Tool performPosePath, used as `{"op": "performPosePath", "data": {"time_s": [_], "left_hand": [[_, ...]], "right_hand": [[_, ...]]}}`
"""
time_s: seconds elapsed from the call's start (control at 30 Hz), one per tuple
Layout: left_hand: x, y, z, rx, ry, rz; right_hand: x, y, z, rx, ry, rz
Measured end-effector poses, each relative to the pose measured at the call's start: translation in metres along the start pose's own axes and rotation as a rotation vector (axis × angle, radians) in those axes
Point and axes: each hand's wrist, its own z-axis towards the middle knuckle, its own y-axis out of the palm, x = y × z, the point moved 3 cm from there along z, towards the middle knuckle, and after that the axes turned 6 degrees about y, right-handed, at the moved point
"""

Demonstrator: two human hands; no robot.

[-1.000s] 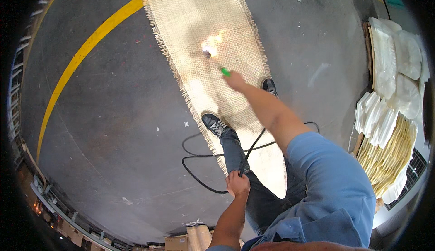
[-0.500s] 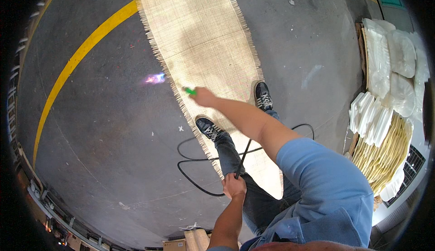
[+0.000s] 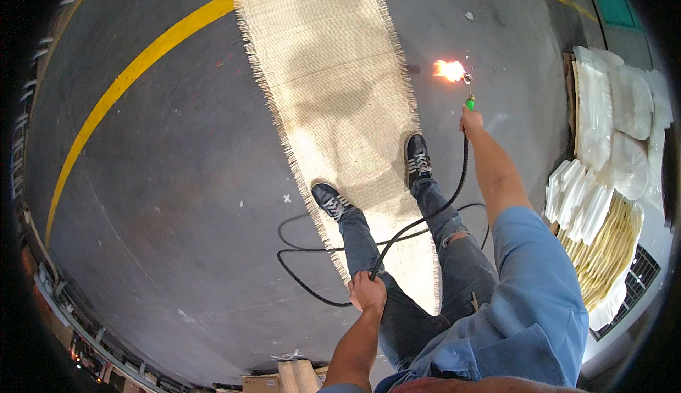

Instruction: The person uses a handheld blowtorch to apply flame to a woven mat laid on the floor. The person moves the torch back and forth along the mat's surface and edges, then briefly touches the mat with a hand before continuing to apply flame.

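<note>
While the woven strip (image 3: pixel 333 59) runs out of view, right fingers (image 3: pixel 469 118) clasp a part-hidden torch (image 3: pixel 470 103), left fingers (image 3: pixel 359 285) a hose (image 3: pixel 465 157).

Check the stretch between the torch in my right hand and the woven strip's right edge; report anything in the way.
Nothing visible blocks it: between the torch in your right hand and the woven strip only flame and grey floor show. The right shoe and black hose are nearer you.

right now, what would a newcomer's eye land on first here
Probably the flame, right of the cloth, from the torch in the right hand. Then the pale, fringed cloth itself, running up the middle, and the black hose curving from torch to left hand.
</note>
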Motion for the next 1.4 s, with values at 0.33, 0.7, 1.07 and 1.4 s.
{"op": "performPosePath", "data": {"time_s": [0.33, 0.7, 1.07, 1.4], "left_hand": [[-0.006, -0.005, 0.0, -0.059, -0.037, -0.12], [-0.01, -0.025, 0.0, 0.115, -0.048, -0.124], [0.072, -0.017, 0.014, 0.035, -0.154, 0.018], [0.15, -0.07, 0.028, -0.048, -0.168, 0.092]], "right_hand": [[-0.054, 0.212, -0.169, -0.549, -0.321, -0.292], [-0.093, 0.283, -0.433, -0.949, -0.845, -0.501], [-0.13, 0.203, -0.195, -0.59, -0.517, -0.536], [-0.139, -0.027, 0.102, -0.207, 0.038, -0.062]]}}
